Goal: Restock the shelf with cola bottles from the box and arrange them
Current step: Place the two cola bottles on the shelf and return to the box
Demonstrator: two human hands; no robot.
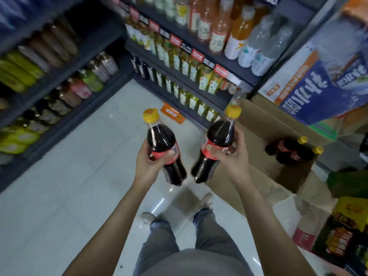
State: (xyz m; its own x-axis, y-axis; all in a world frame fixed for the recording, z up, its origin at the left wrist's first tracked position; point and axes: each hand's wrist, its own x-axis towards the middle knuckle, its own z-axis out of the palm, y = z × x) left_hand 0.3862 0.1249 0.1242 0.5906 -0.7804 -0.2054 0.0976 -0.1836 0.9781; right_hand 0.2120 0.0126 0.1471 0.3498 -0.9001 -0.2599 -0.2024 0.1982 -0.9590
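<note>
Fingers of each hand grip a cola bottle (161,144), caps tilted up and away.

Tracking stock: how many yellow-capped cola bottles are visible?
4: one in the left hand, one in the right hand, two lying in the box; more may be hidden inside.

two upright cola bottles (162,144) (218,140); two more in cardboard box (258,136)
</note>
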